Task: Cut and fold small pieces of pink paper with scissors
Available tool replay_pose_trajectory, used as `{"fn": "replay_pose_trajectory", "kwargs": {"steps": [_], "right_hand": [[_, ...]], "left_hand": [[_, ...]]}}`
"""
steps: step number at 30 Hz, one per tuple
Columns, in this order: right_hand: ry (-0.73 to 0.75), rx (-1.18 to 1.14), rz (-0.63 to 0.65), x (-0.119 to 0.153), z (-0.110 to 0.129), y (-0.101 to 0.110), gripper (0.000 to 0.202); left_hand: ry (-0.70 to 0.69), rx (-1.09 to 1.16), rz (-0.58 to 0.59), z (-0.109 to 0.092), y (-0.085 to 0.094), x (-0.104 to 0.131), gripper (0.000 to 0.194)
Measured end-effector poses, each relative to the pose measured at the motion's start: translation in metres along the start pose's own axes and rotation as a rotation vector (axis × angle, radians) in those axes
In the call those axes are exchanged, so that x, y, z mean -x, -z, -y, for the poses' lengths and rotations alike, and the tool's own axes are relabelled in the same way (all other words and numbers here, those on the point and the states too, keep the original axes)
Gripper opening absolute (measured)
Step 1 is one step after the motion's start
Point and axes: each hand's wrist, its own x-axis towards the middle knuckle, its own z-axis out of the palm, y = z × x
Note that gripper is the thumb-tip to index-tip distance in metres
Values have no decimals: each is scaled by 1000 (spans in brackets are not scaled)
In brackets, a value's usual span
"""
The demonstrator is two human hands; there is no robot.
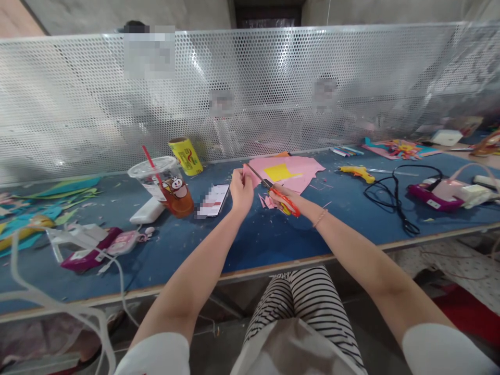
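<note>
My left hand (pixel 241 190) pinches a pink paper piece (pixel 253 177); my right hand (pixel 279 195) curls round the orange scissors (pixel 294 206), their blades reaching toward that piece, how far parted I can't tell. If the paper buckles or slips, they could nick my left fingers. The phone (pixel 215 200) and drink cup (pixel 180 202), left of my left hand, could get knocked; loose scraps (pixel 267 202) lie between my hands, a glue gun (pixel 358 172) beyond my right

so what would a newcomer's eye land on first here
Probably the orange-handled scissors in the right hand, at the pink paper held in the left hand over the blue table. After that, perhaps the large clear cup with a red straw, standing left of the phone.
</note>
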Motion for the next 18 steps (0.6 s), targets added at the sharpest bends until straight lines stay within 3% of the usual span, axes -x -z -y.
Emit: {"fn": "replay_pose_trajectory", "kwargs": {"steps": [7,18], "right_hand": [[-38,18,-48,8,13,-4,33],[42,140,-92,12,19,-9,32]], "left_hand": [[81,73,-7,-3,-1,-1,11],[103,110,11,-4,-1,0,15]]}}
